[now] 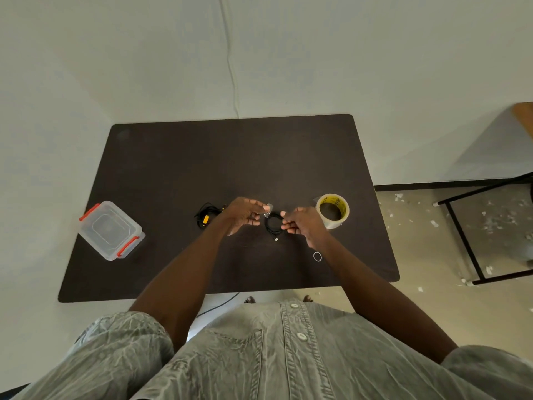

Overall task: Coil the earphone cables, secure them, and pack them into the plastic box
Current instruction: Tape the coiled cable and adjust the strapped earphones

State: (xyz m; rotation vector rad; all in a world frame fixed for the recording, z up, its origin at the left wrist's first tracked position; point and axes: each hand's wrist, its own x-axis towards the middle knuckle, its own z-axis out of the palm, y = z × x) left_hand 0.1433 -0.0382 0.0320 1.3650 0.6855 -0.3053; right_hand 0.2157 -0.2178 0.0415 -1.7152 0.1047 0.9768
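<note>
Hands, left (245, 215) pinching tape (268, 208) and right (300, 223) pinching the coil (274, 223), risk the coil springing loose if tape self-sticks.

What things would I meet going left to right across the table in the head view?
plastic box → yellow and black cable bundle → left hand → black coiled cable → right hand → tape roll

Bare desk (230, 151) along far edge, plastic box (111, 230) at left edge, tape roll (333, 210) towards right edge, rubber band (317, 256) near front.
</note>
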